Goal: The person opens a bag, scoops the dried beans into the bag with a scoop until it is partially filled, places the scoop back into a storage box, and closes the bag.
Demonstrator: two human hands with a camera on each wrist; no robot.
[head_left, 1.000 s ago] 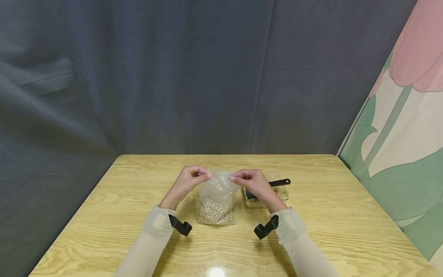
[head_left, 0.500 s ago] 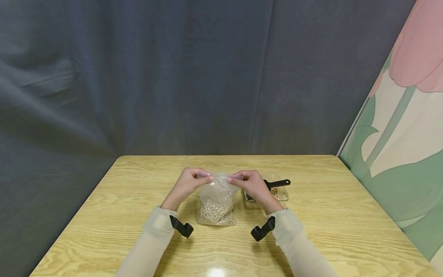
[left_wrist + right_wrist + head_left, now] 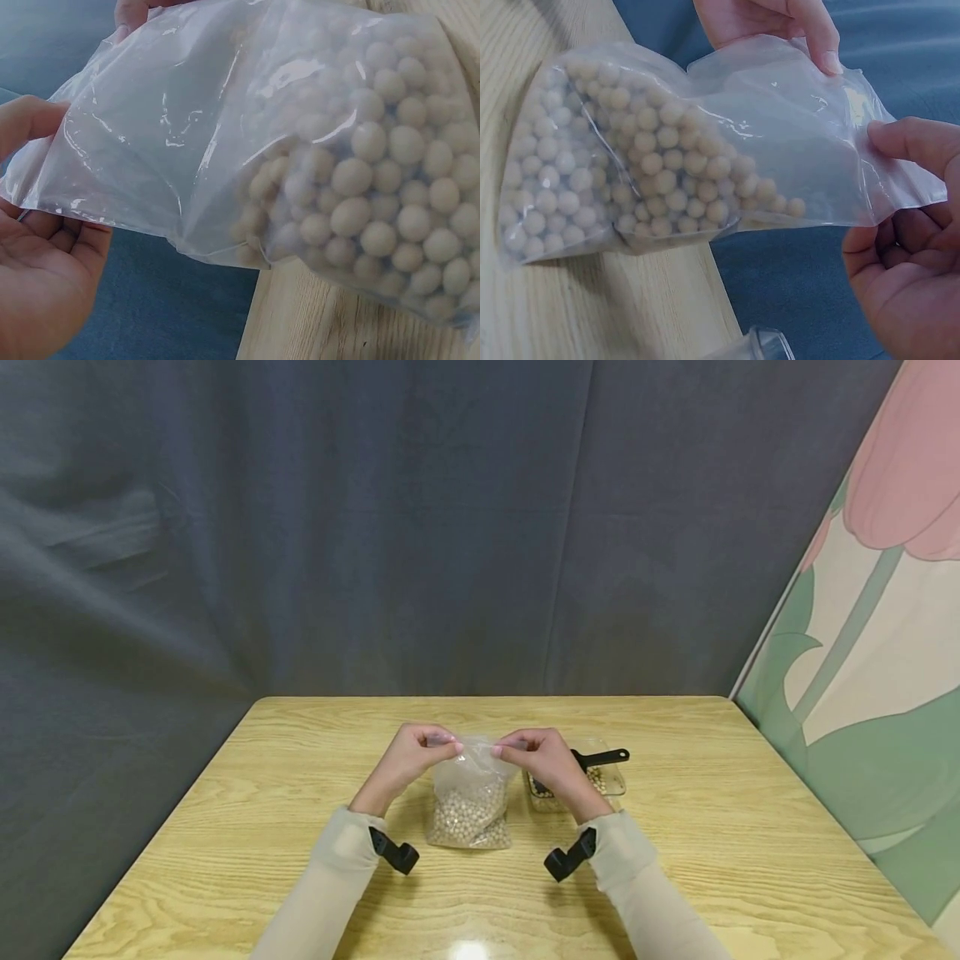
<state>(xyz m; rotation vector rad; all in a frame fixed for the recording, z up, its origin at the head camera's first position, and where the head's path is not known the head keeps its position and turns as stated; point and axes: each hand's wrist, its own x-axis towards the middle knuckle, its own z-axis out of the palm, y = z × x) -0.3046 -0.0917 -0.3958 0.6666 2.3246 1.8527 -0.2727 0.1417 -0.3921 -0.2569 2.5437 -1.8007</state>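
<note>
A clear plastic bag [image 3: 471,810], its lower part filled with small round beige balls [image 3: 405,217], stands on the table between both hands. My left hand [image 3: 408,760] pinches the bag's top edge at the left corner, thumb on the near side. At the opposite corner, my right hand [image 3: 551,764] pinches the same edge between thumb and fingers. Seen from the right wrist, the upper part of the bag [image 3: 795,142] is flat, and the balls [image 3: 660,161] slope up toward one side.
Behind my right hand sits a clear plastic container [image 3: 617,783] with more beige balls in it. A black scoop [image 3: 606,757] lies across it, handle pointing right. The wooden table [image 3: 270,827] ends at a dark curtain [image 3: 420,527]; a flowered panel [image 3: 885,693] stands at the right.
Both hands have come slightly lower and closer together along the bag's top edge over the first half second. Since then they have stayed almost still; the bag's base has not moved.
</note>
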